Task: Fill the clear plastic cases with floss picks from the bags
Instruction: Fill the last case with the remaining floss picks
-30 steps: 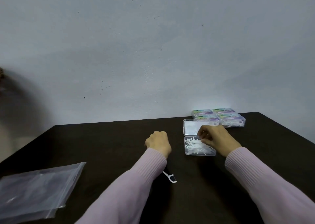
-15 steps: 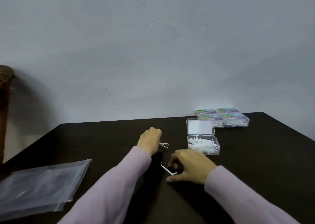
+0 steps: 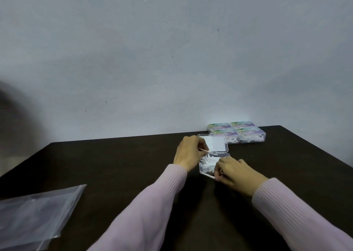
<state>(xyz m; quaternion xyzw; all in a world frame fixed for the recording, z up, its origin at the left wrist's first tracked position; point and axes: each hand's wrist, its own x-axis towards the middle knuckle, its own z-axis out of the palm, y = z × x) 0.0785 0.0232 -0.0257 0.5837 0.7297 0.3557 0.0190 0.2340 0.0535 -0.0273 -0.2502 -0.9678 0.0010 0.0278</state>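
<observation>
1. Clear plastic bags [image 3: 32,212], flat on dark table [image 3: 114,165], near-left corner.
2. R hand [image 3: 236,172] fingers curled, pinching a floss pick [image 3: 210,176] at near edge of open case [image 3: 208,166].
3. L hand [image 3: 191,152] pinches another pick [image 3: 205,150] above case; picks piled inside, lid [image 3: 217,143] laid open behind.
4. Four shut, filled cases [image 3: 246,134] by wall [image 3: 172,60], far R.

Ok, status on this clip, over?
Left hand pinching a floss pick over open case. Right hand pinching another at its near edge. Nothing blocking.
</observation>
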